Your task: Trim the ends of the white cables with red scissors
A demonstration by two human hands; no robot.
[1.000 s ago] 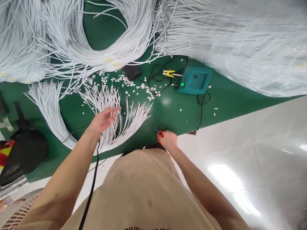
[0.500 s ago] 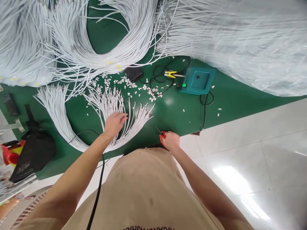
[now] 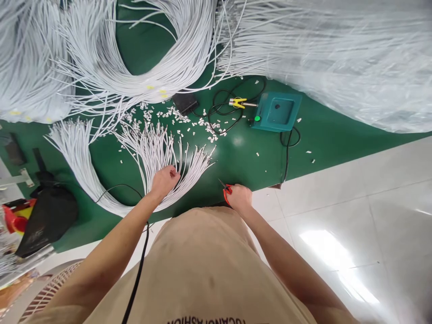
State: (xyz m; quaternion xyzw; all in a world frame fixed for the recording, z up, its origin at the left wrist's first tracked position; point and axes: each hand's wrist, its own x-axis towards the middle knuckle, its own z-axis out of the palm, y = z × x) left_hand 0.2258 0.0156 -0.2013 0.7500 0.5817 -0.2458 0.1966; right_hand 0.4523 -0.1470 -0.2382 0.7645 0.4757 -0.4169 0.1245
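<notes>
My left hand [image 3: 166, 181] is over a bundle of thin white cables [image 3: 151, 153], whose cut ends fan out toward the back of the bench. Its fingers are curled and pinched together among the cables; it seems to grip one of them. By the bench's front edge, my right hand [image 3: 240, 197] is closed on red-handled scissors [image 3: 227, 191], their dark pointed tips facing left and away from me. The scissors are apart from the cables. Part of the bundle loops round to the left, its other ends [image 3: 72, 128] lying there.
Small white offcuts [image 3: 178, 118] litter the green bench [image 3: 243, 157]. Behind them lie a black box [image 3: 185, 103], a teal device [image 3: 276, 112] with a yellow clip [image 3: 238, 103], and large white cable coils [image 3: 162, 76]. A black bag [image 3: 49, 216] is at left; a black cord [image 3: 140, 270] hangs in front.
My left hand has moved slightly toward me and to the right, its fingers curling in more. My right hand stays nearly in place with the scissors. The view has shifted slightly.
</notes>
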